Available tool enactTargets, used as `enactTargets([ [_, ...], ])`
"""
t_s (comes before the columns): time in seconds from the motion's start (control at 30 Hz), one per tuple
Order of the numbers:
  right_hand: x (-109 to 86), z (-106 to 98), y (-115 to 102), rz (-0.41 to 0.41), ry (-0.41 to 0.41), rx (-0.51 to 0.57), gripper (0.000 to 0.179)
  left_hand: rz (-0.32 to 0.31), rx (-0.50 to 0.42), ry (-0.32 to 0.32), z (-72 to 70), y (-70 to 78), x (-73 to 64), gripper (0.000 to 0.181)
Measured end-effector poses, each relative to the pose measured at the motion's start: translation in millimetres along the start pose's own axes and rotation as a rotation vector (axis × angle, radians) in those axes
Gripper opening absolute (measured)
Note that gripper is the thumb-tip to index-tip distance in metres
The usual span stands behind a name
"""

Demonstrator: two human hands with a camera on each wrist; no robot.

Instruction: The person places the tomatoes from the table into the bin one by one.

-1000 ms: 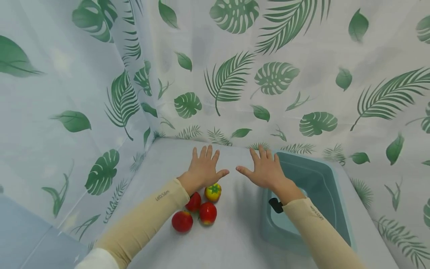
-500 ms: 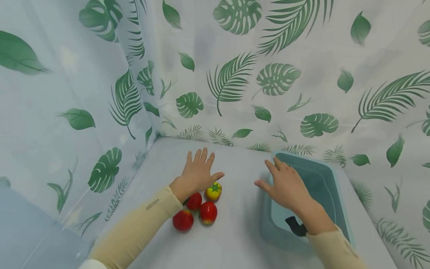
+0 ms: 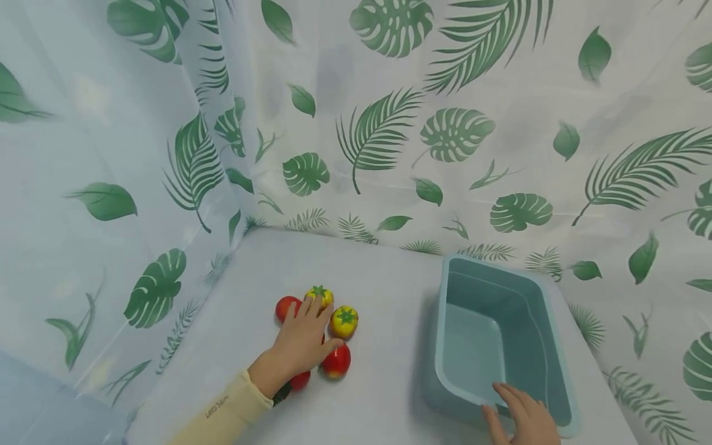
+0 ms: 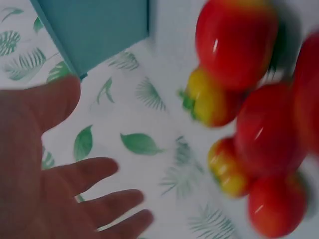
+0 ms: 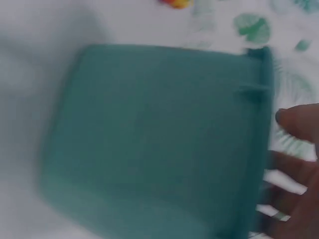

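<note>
Red fruits [image 3: 336, 360] and two yellow-topped fruits [image 3: 344, 322], all glossy, sat in a loose cluster on the bench [image 3: 389, 278], some partly hidden from the head view by the left hand [image 3: 297, 346]. We judged them light and fairly stiff, their smooth skins a little slippery, so a hold round the widest part, thumb opposite fingers, seemed to us surer than a pinch at the green crowns. That hand reached over the cluster with its fingers spread and relaxed, and we saw nothing in its hold; whether a fingertip touched a fruit, we could not tell.

Well apart, to the right, stood the blue-green tub [image 3: 473, 340], upright. We took it for stiff plastic, light enough to shift and easiest to take by the rim. The right hand [image 3: 525, 420] was at its near rim, thumb and fingers apart, gripping nothing that we could see; contact there was unclear. Behind the bench we saw leaf-printed sheeting [image 3: 389, 201]
</note>
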State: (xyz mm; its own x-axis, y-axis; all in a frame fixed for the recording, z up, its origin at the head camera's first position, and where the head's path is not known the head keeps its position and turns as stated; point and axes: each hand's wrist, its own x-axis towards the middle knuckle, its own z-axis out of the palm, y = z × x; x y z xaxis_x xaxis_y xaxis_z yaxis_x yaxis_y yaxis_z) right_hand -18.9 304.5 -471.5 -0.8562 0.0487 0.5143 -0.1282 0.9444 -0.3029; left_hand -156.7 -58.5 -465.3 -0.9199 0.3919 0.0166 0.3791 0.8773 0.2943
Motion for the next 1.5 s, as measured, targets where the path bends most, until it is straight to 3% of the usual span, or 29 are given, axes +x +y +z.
enactTargets([
  [0.13,-20.7,19,8,0.015,0.155,0.027,0.033,0.022,-0.141,0.063,26.9,6.6,-19.5,0.058],
  [0.23,-23.0,27,7,0.043,0.235,0.044,0.028,0.031,-0.209,0.061,50.6,15.6,-27.2,0.052],
  [0.4,-25.1,31,2,0.130,0.273,0.058,0.022,0.003,-0.172,-0.020,84.2,25.1,-26.1,0.063],
  [0.5,-26.0,32,1,0.150,0.287,0.058,0.022,-0.028,-0.122,-0.009,95.5,26.7,-21.6,0.071],
  [0.7,-26.2,34,2,0.132,0.328,0.058,0.022,-0.078,-0.006,0.091,103.9,26.8,-13.3,0.074],
  [0.87,-27.5,37,3,0.125,0.358,0.073,0.020,-0.075,0.042,0.106,109.2,23.7,-11.4,0.070],
  [1.07,-26.3,41,5,0.073,0.436,0.100,0.020,-0.080,-0.026,0.075,110.0,21.5,-8.0,0.071],
  [1.33,-28.3,37,1,0.162,0.371,0.102,0.017,-0.098,-0.077,0.022,108.3,21.0,-6.8,0.075],
  [1.5,-28.2,37,1,0.156,0.348,0.070,0.018,-0.110,-0.163,0.072,102.8,24.5,-5.2,0.078],
])
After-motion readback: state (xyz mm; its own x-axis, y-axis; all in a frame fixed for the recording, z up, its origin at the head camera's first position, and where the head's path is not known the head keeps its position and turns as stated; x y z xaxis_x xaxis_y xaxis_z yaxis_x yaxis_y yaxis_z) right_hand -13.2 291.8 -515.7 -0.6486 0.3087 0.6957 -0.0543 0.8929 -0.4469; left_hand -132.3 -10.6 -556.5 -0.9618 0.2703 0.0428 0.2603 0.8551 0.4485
